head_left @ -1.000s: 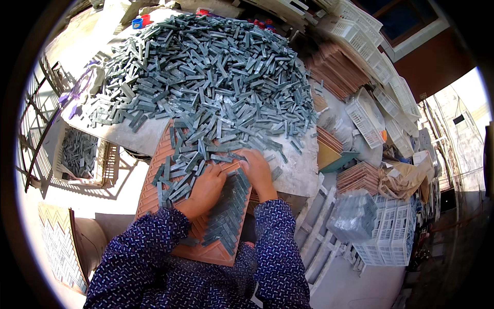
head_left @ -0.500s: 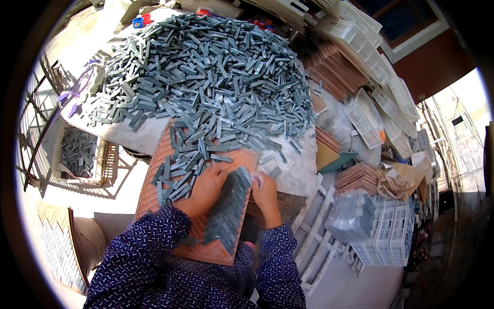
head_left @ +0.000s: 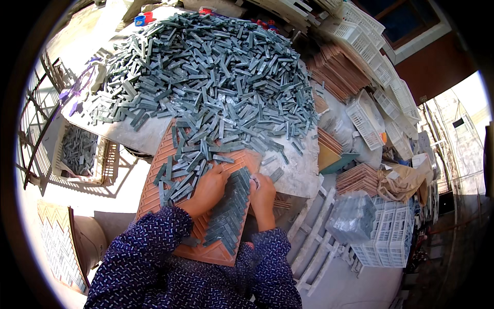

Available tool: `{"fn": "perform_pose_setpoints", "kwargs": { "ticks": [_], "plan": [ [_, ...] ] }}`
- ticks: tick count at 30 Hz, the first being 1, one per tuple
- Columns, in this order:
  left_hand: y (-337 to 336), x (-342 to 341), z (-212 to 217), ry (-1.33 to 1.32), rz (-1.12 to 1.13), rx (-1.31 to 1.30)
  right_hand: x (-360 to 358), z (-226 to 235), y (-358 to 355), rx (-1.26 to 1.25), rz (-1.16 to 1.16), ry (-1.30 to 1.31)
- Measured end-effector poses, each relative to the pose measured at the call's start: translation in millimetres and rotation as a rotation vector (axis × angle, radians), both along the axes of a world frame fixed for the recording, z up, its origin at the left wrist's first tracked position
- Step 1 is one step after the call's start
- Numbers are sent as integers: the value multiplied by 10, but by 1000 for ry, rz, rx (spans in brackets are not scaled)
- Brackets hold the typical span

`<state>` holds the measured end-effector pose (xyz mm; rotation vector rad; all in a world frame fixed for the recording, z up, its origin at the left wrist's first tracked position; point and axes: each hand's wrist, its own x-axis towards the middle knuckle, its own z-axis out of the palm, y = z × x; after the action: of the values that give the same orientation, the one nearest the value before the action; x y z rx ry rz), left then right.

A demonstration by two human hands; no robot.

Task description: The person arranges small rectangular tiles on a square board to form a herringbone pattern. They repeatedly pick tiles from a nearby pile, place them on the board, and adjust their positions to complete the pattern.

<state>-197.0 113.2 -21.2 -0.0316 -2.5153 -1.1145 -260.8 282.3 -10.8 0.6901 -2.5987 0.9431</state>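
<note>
An orange-brown mould tray (head_left: 216, 251) with grooves rests in front of me. Grey-green stone strips (head_left: 226, 208) lie in a herringbone pattern along its right part. My left hand (head_left: 208, 190) is over the tray, left of the pattern. Its fingertips are drawn together at the pattern's upper left edge, and whatever they pinch is hidden. At the tray's right edge, my right hand (head_left: 264, 198) has thumb and forefinger pressed together beside the upper strips. I cannot make out what is between them. Loose stone strips (head_left: 180, 177) lie on the grooves beyond my left hand.
A large heap of stone strips (head_left: 206, 77) covers the table (head_left: 298, 175) ahead. At left stand a crate of strips (head_left: 100, 175) and a herringbone panel (head_left: 60, 247). White crates (head_left: 393, 232), stacked brown trays (head_left: 337, 72) and a pallet (head_left: 319, 257) are at right.
The patterned strips were blurred and pale at the top; now their joints show sharply. Both hands have shifted only slightly, staying at the two sides of the pattern.
</note>
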Motion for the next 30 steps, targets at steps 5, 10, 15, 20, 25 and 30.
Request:
{"fn": "perform_pose_setpoints", "kwargs": {
  "ticks": [5, 10, 15, 20, 25, 30],
  "plan": [
    [16, -42, -24, -13, -13, 60, -132, -13, -33, -30, 6, -96],
    [-14, 0, -3, -38, -47, -11, -133, 135, -173, 174, -46, -116],
    [-21, -3, -54, 0, -92, 8, -218, 173, -574, 119, 147, 100],
    [-19, 21, -96, 59, -96, -8, -340, 227, -639, 212, 243, -38],
    [8, 35, -66, 77, -86, 49, -485, 232, -165, -13, 95, -227],
    [-4, 30, -83, 100, -78, 58, -478, 184, 103, 20, 99, -365]
  ]
}}
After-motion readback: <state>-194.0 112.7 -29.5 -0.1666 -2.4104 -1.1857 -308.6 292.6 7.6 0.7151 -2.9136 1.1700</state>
